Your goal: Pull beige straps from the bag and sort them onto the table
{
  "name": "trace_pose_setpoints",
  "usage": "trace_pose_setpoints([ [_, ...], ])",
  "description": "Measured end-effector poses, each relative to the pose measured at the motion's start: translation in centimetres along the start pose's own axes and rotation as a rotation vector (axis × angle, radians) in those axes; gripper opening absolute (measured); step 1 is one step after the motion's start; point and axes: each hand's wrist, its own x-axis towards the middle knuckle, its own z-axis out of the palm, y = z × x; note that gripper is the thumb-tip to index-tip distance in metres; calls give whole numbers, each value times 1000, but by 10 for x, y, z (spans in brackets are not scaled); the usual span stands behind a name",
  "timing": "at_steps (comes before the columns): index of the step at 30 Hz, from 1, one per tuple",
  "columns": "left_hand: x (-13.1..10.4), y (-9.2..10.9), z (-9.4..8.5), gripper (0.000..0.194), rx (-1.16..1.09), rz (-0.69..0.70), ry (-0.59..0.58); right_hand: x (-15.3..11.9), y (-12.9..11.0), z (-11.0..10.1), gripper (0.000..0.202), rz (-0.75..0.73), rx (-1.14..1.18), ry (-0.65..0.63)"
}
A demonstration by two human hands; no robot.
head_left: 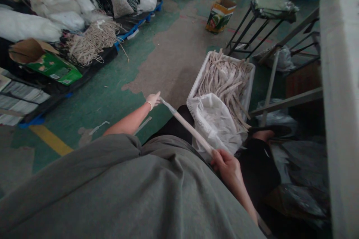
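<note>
A long, flat beige strip (193, 131) stretches slantwise between my hands, low in front of my body. At its far end, a narrow, clear plastic piece (167, 105) runs from the strip to my left hand (153, 99), whose fingers are closed on it. My right hand (226, 165) is closed around the strip's near end. Beside my right hand, a white plastic bag (211, 114) lies open over the front of a white tub (193, 89). Many similar beige strips (221, 73) lie loosely heaped in that tub.
Pallets at the left carry sacks, a rope bundle (91, 43) and a green carton (56, 68). A yellow-green box (221, 15) stands on the floor ahead. To the right are a metal-framed stool (273, 7) and a pale table edge (340, 101).
</note>
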Motion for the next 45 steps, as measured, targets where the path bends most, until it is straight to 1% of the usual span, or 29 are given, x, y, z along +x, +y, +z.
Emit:
trace_pose_setpoints([
  [1,-5,0,1,37,15,-14,11,4,-1,2,40,-2,9,27],
  [2,-12,-2,2,44,32,-43,-1,8,-2,4,39,-6,16,44],
  [3,-22,-5,4,48,56,-95,-53,11,-4,5,40,-12,19,52],
  [4,-35,-9,5,50,86,-169,-148,15,-5,5,40,-19,18,52],
  [6,-67,-17,10,52,149,-354,-438,21,-9,6,41,-40,17,42],
  [7,-84,-21,14,52,166,-429,-585,23,-10,6,41,-53,23,38],
  [8,-101,-24,18,53,161,-475,-701,25,-12,5,41,-66,30,36],
  [10,-131,-29,29,51,100,-521,-836,27,-16,6,41,-87,42,26],
  [12,-155,-34,42,46,47,-581,-900,30,-18,9,41,-94,37,7],
  [14,-174,-44,56,42,5,-637,-922,33,-18,14,41,-86,18,-12],
  [15,-182,-50,63,39,-20,-635,-923,34,-18,16,40,-79,8,-19],
  [18,-199,-66,78,26,-79,-559,-910,35,-16,16,39,-56,-19,-28],
  [20,-201,-68,83,20,-80,-511,-853,28,-14,4,38,-39,-57,-32],
  [23,-192,-63,88,17,-132,-476,-686,3,-14,-26,39,-18,-180,2],
  [25,-186,-59,90,17,-180,-462,-621,-15,-17,-45,40,-27,-249,41],
  [26,-185,-59,91,17,-190,-465,-612,-22,-20,-50,38,-40,-269,54],
  [27,-186,-59,91,16,-188,-474,-620,-24,-23,-51,37,-58,-285,60],
  [29,-192,-63,94,17,-169,-499,-648,-18,-30,-41,35,-105,-314,59],
  [32,-204,-70,98,17,-145,-518,-707,10,-37,-11,33,-143,-304,46],
  [34,-206,-71,100,16,-144,-510,-734,25,-36,1,38,-145,-259,8],
  [36,-202,-67,100,15,-165,-490,-719,25,-31,-4,45,-154,-200,-28],
  [38,-194,-62,99,16,-213,-466,-667,12,-25,-21,48,-161,-164,-27],
  [40,-190,-58,98,16,-248,-458,-622,-1,-19,-40,46,-143,-167,-2],
  [41,-190,-58,98,16,-249,-463,-623,-5,-18,-44,43,-133,-179,10],
  [43,-197,-62,101,16,-220,-484,-680,-1,-19,-42,39,-124,-210,24],
  [45,-206,-66,106,14,-176,-507,-773,11,-23,-28,36,-125,-240,46],
])
